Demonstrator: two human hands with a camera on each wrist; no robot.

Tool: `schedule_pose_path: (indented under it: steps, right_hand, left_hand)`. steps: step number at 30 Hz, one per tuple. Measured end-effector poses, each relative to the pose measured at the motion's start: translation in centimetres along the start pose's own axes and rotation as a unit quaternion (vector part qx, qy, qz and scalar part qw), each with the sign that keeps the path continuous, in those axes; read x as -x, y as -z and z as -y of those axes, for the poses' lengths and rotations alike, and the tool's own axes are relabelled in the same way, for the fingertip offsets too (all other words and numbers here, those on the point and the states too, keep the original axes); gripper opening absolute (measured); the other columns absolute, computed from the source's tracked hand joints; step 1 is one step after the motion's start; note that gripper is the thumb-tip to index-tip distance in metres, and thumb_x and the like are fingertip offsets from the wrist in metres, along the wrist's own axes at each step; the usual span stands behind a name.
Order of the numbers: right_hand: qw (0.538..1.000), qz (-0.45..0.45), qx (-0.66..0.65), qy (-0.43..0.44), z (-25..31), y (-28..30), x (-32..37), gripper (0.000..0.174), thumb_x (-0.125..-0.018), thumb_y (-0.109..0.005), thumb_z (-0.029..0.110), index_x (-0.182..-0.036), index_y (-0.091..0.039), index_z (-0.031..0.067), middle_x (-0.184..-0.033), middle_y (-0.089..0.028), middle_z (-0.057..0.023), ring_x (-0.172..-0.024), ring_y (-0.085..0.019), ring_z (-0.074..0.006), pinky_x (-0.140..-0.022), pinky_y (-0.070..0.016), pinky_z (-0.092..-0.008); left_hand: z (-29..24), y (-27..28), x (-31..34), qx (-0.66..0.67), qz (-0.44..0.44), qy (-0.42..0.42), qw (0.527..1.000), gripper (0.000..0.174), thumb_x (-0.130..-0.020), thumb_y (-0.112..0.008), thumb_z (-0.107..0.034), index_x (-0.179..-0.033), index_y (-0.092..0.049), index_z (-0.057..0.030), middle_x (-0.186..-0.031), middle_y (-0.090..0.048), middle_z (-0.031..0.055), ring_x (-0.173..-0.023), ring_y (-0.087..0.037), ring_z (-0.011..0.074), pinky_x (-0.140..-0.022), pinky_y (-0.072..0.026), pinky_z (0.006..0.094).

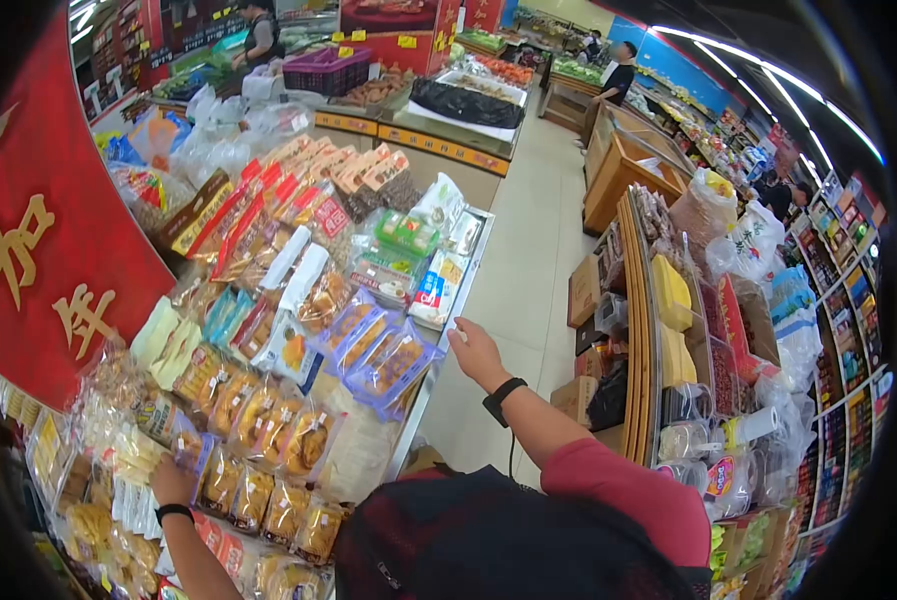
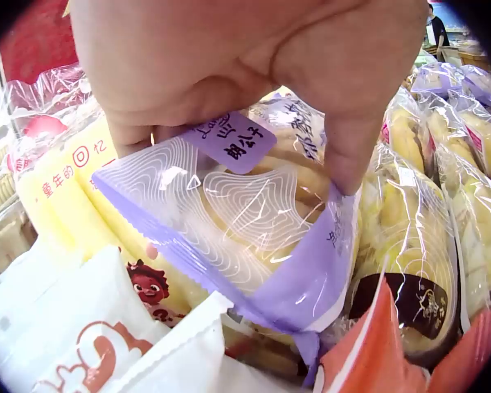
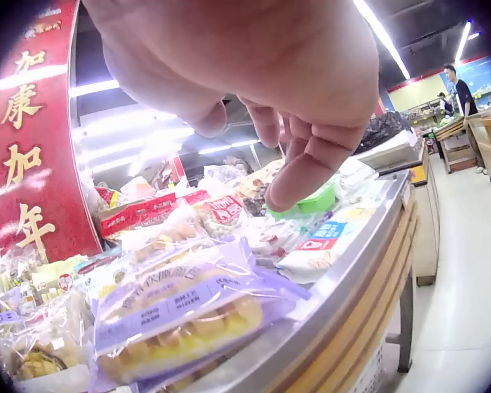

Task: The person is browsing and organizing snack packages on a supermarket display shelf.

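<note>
A red banner (image 1: 88,215) bears gold characters (image 1: 20,240); a purple crate (image 1: 325,74) sits beside produce (image 1: 372,92).

Table (image 3: 344,270), rimmed in metal and sided with wooden slats, rim set near the right hand (image 1: 476,352). Borne on it: purple-wrapped breads (image 1: 393,362), placed just left of the right hand; blue-and-white packet (image 1: 436,290), laid beyond that hand by the rim; green pack (image 1: 406,232), farther beyond; red-banded bags (image 1: 238,215), heaped far left of it; clear-wrapped breads (image 1: 268,425), ranked between both hands; yellow packet (image 2: 74,176), laid beside the left hand (image 2: 245,65); orange-red packets (image 2: 368,356), nearer the wearer.
</note>
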State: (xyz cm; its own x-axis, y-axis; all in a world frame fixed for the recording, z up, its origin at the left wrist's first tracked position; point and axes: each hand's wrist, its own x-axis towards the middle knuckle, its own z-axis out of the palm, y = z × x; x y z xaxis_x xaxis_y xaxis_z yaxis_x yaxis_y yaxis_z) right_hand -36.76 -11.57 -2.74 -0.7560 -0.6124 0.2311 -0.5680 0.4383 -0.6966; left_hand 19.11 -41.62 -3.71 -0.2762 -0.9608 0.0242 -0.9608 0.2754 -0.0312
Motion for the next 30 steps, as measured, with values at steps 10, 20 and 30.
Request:
schedule_pose_path:
  steps: [10,20,30]
  right_hand:
    - [0.986,0.100,-0.122,0.043,7.0,-1.2,1.3,0.042,-0.091,-0.056,0.028,-0.123,-0.055,0.0017,-0.114,-0.061,-0.0178,-0.093,-0.062,-0.0284,-0.080,-0.0494,-0.0351]
    - [0.909,0.357,-0.185,0.108,14.0,-4.0,3.3,0.051,-0.087,-0.064,0.030,-0.129,-0.051,0.0030,-0.117,-0.060,-0.0156,-0.093,-0.062,-0.0215,-0.080,-0.0496,-0.0328]
    - [0.670,0.616,-0.376,0.172,20.3,-4.0,6.9,0.085,-0.086,-0.064,0.047,-0.145,-0.027,-0.0012,-0.145,-0.037,-0.0131,-0.134,-0.034,-0.0221,-0.110,-0.0271,-0.0356]
  left_hand:
    - [-1.9,6.2,3.5,0.085,-0.073,-0.063,0.992,0.045,-0.064,-0.068,-0.009,-0.103,-0.047,-0.0011,-0.089,-0.060,0.0208,-0.086,-0.056,0.0414,-0.080,-0.0420,0.0492]
    - [-6.4,13.3,10.9,0.260,-0.136,-0.032,0.955,0.067,-0.068,-0.074,-0.007,-0.128,-0.045,0.0006,-0.114,-0.057,0.0204,-0.098,-0.056,0.0363,-0.087,-0.0431,0.0426]
    - [-14.2,14.4,16.9,0.521,0.049,-0.100,0.846,0.067,-0.066,-0.077,-0.010,-0.126,-0.050,0.0015,-0.114,-0.058,0.0185,-0.104,-0.058,0.0296,-0.090,-0.0460,0.0375]
